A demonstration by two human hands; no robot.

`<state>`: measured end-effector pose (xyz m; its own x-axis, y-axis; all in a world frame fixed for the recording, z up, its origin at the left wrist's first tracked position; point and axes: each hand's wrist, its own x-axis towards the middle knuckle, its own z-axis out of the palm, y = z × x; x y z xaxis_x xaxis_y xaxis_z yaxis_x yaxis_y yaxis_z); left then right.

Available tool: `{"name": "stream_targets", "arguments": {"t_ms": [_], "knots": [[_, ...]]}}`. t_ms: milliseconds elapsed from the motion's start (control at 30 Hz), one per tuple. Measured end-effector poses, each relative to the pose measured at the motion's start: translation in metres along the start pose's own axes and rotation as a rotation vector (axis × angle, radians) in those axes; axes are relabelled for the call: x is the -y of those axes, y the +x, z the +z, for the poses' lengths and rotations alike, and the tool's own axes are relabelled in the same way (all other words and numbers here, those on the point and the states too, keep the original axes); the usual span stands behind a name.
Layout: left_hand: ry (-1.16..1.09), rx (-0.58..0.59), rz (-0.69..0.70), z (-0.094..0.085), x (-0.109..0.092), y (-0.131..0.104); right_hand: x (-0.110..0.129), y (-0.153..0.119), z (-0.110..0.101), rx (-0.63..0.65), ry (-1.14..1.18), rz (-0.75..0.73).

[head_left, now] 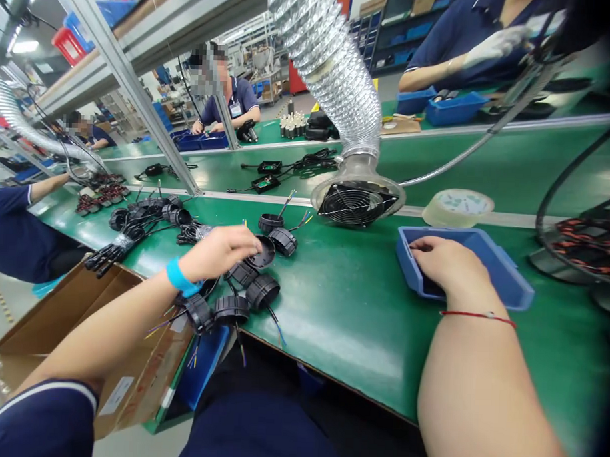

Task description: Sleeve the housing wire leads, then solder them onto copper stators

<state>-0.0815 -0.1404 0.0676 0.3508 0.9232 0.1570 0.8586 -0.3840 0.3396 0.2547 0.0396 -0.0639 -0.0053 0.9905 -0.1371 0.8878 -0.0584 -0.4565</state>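
Observation:
My left hand [221,252], with a blue band at the wrist, is over a group of round black plastic housings [263,292] with coloured wire ends. Its fingers are bent at the rim of one black housing [265,254]; whether they grip it is unclear. My right hand [446,260], with a thin red cord at the wrist, reaches into a blue plastic bin [513,282] on the green table [342,310]. Its fingers curl down inside the near left part of the bin, and the fingertips are partly hidden.
A fume extractor hood [359,197] hangs beyond the table's middle. Behind the bin lies a roll of clear tape [458,208]. An open cardboard box [46,319] stands below at the left. Bundled black cables [119,245] lie at the left. Other people sit across and at the left.

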Motion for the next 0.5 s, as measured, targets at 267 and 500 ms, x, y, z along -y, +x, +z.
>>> {"name": "stream_targets", "arguments": {"t_ms": [267,500], "knots": [[-0.808,-0.153,-0.231,-0.017,0.02,0.076,-0.008,0.005,0.004,-0.017,0.06,-0.053],[-0.204,0.325,-0.053,0.046,-0.013,0.129,-0.015,0.004,-0.004,-0.062,0.197,-0.152]]}}
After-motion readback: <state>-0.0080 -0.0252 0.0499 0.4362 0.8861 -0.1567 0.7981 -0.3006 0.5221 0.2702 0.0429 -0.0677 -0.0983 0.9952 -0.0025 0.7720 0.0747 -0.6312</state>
